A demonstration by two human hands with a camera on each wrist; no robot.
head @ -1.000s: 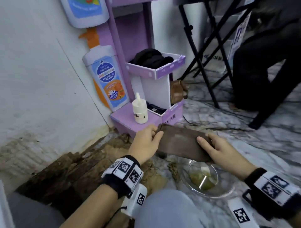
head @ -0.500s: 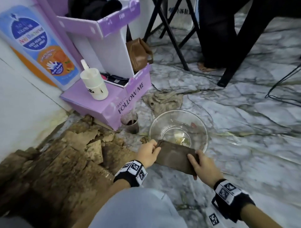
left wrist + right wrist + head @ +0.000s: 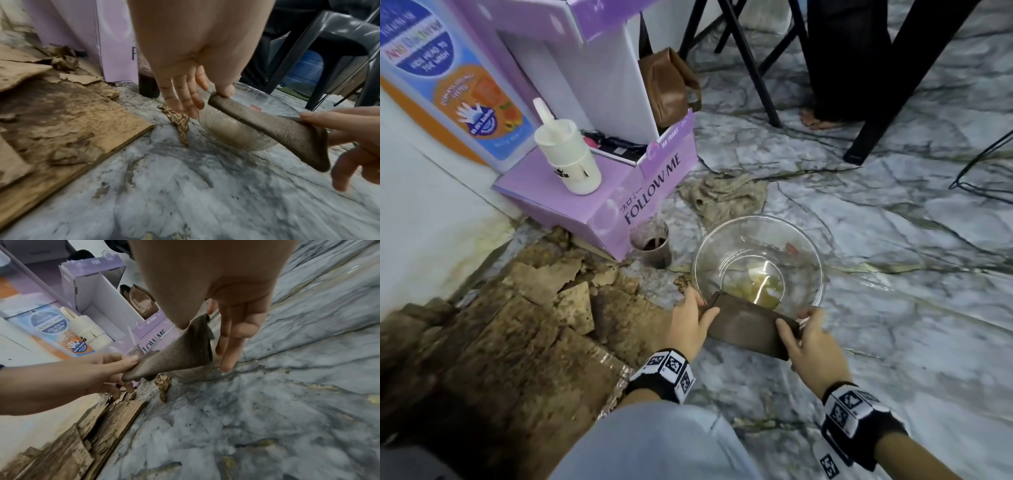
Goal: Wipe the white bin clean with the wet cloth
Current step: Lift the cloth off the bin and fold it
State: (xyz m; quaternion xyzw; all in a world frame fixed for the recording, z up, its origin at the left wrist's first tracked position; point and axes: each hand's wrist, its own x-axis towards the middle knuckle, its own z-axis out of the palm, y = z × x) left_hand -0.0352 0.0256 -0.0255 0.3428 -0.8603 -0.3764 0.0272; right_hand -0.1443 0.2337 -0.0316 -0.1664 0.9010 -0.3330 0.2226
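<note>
Change: against the earlier frame, the cloth (image 3: 748,325) sits nearer the glass bowl (image 3: 808,253), its far edge now over the bowl's near rim.
Cloth: folded, brown, damp-looking, stretched between both hands, clear of the floor.
Left hand (image 3: 688,325): thumb and forefinger pinch the cloth's left end; other fingers hang straight.
Right hand (image 3: 810,346): thumb and forefinger pinch the right end; remaining fingers loose.
Bowl: on the marble floor (image 3: 893,342), yellowish liquid inside.
Metal cup (image 3: 652,245): just left of the bowl.
Purple stand (image 3: 602,192): beyond the cup.
</note>
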